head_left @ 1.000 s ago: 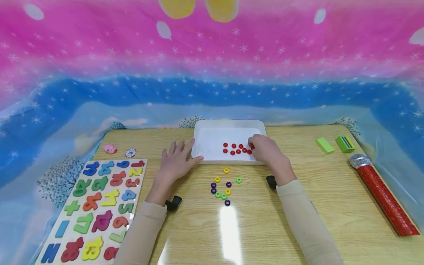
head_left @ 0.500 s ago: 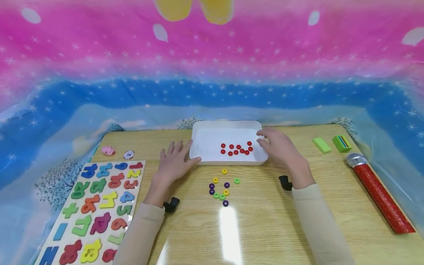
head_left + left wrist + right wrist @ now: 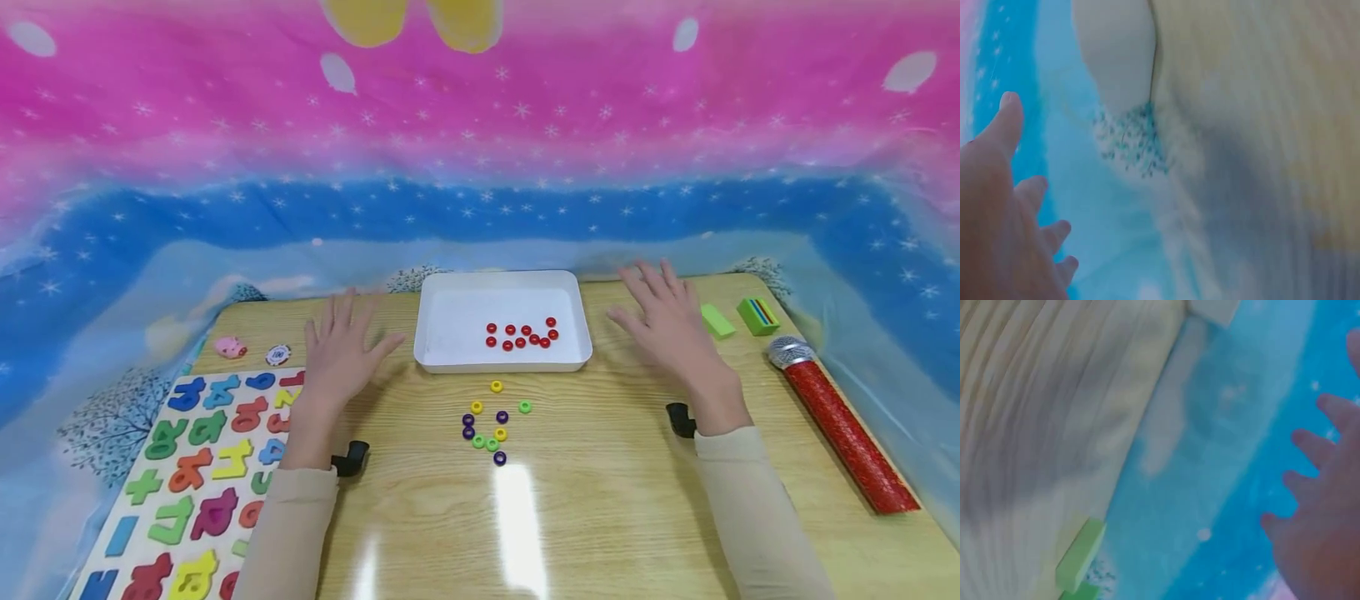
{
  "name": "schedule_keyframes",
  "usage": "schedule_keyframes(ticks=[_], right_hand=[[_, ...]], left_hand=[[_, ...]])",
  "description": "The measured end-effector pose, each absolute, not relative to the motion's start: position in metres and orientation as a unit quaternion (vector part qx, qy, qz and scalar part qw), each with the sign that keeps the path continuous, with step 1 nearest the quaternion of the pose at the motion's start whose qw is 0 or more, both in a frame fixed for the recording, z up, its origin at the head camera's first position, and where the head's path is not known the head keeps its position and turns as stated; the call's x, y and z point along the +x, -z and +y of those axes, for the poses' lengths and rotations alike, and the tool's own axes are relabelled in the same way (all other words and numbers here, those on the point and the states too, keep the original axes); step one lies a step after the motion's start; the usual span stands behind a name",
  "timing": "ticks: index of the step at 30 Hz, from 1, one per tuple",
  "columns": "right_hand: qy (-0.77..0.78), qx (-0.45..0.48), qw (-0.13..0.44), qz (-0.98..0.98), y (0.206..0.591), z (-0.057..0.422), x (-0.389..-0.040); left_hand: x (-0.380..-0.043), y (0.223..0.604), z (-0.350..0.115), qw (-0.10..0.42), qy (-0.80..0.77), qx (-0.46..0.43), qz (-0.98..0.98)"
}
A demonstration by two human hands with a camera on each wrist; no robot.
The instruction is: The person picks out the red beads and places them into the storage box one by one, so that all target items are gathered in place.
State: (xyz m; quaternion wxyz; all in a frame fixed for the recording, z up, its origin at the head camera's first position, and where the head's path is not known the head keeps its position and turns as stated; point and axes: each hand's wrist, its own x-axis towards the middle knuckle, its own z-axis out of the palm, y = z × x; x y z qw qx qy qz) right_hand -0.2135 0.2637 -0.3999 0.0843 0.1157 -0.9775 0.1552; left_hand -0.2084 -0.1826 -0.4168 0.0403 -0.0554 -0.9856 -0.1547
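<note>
A white tray point(image 3: 450, 329) stands at the back middle of the table, with several red beads point(image 3: 521, 342) lying in its right half. My left hand point(image 3: 337, 358) is apart from the tray on its left, fingers spread, holding nothing; it overlaps the number board's corner in the head view. On the tray's other side my right hand point(image 3: 667, 325) hovers with fingers spread and nothing in it, close to a light green block point(image 3: 717, 322). In front of the tray lie loose ring beads: yellow point(image 3: 497, 387), green point(image 3: 525, 407) and purple point(image 3: 500, 458).
A number puzzle board point(image 3: 183, 417) lies at the left, partly behind my left arm. Beyond it are a pink pig point(image 3: 230, 347) and a poker chip point(image 3: 278, 355). At the right are a green block with coloured stripes point(image 3: 759, 317) and a red microphone point(image 3: 847, 433).
My right hand has left the red beads and moved right, out of the tray, its fingers spreading. My left hand has come away from the tray's left edge. One red bead came to rest in the tray.
</note>
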Motion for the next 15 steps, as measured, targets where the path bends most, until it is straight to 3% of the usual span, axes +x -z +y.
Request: schedule_keyframes(ticks=[15], right_hand=[[-0.12, 0.085, 0.096, -0.984, 0.422, 0.281, -0.21]], left_hand=[[-0.202, 0.415, -0.216, 0.041, 0.116, -0.026, -0.992]])
